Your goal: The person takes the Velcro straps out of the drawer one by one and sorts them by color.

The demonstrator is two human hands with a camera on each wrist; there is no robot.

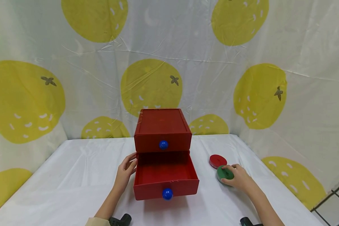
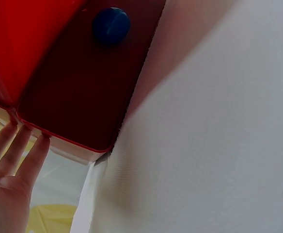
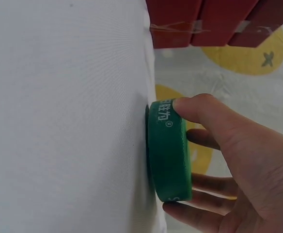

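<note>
A red drawer cabinet (image 1: 163, 124) with blue knobs stands on the white cloth, its lower drawer (image 1: 166, 185) pulled out and bare inside. My left hand (image 1: 125, 171) is at the cabinet's left side, and in the left wrist view its extended fingertips (image 2: 43, 138) touch the side wall. Out to the right, my right hand (image 1: 237, 177) holds a green tape roll (image 3: 168, 153) between thumb and fingers. White lettering runs along the roll's edge, which sits close over the cloth. Just behind it lies a red tape roll (image 1: 217, 161).
A white cloth (image 1: 82, 175) covers the table. Behind and at both sides hangs a pale curtain (image 1: 195, 78) printed with yellow fruit. The pulled-out drawer juts toward me between the two hands. A tiled surface (image 1: 334, 204) shows at the lower right.
</note>
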